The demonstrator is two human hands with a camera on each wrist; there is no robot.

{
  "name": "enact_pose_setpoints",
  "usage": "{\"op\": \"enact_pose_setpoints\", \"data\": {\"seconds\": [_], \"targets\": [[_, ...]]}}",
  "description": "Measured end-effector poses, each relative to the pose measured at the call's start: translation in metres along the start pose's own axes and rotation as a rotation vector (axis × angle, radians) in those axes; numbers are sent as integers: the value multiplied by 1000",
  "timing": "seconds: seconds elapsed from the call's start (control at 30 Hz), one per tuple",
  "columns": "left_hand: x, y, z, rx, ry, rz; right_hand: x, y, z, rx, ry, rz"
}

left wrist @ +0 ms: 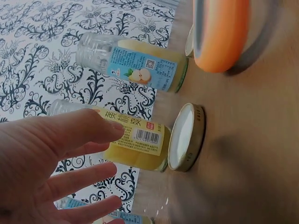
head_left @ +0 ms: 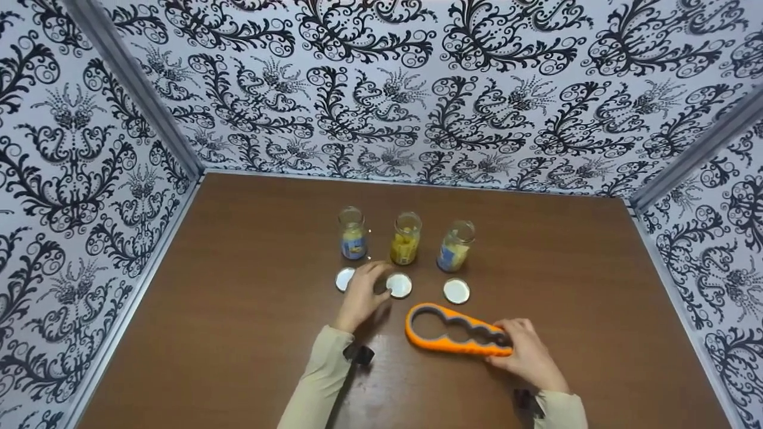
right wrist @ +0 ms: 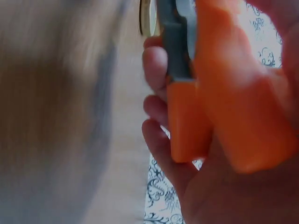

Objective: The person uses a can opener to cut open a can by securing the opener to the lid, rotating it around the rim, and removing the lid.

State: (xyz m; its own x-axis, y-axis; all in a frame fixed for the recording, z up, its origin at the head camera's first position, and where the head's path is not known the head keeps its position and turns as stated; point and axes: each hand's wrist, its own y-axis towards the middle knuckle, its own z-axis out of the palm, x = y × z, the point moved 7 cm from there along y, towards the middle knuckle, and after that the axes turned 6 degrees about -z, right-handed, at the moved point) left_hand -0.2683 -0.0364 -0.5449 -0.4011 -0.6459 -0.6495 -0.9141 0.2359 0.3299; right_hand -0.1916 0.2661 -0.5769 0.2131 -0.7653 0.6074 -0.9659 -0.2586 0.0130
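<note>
My right hand [head_left: 527, 353] grips the narrow end of an orange multi-ring jar opener [head_left: 438, 344], its grey-lined wide ring pointing left. My left hand [head_left: 362, 296] hovers beside the middle jar lid [head_left: 400, 286], thumb and fingers apart with nothing between them. It partly covers the left lid [head_left: 343, 279]. Behind the lids stand three uncapped glass jars of yellowish fruit: the left jar [head_left: 353, 241], the middle jar [head_left: 405, 241] and the right jar [head_left: 455, 250]. In the left wrist view the middle jar's yellow label [left wrist: 140, 135] shows behind my thumb. The right lid [head_left: 456, 291] lies white side up.
A brown wooden table [head_left: 256, 268] carries everything. Patterned black-and-white panels [head_left: 381, 95] enclose it at the back and both sides, with grey posts [head_left: 137, 89] at the corners.
</note>
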Motion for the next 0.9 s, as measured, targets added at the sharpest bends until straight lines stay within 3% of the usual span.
{"op": "enact_pose_setpoints", "data": {"seconds": [0.13,0.33,0.47,0.73,0.9], "targets": [[4,-4,-3,-9,15,-2,8,6,7,10,-54,-23],[8,-8,-11,-3,14,-46,28,20,26,23,-118,-145],[9,-9,-9,16,11,-64,39,25,34,17,-161,-201],[13,-21,4,83,45,-58,43,28,43,75,-237,-186],[16,-24,-3,67,61,-45,47,32,49,69,-216,-211]]}}
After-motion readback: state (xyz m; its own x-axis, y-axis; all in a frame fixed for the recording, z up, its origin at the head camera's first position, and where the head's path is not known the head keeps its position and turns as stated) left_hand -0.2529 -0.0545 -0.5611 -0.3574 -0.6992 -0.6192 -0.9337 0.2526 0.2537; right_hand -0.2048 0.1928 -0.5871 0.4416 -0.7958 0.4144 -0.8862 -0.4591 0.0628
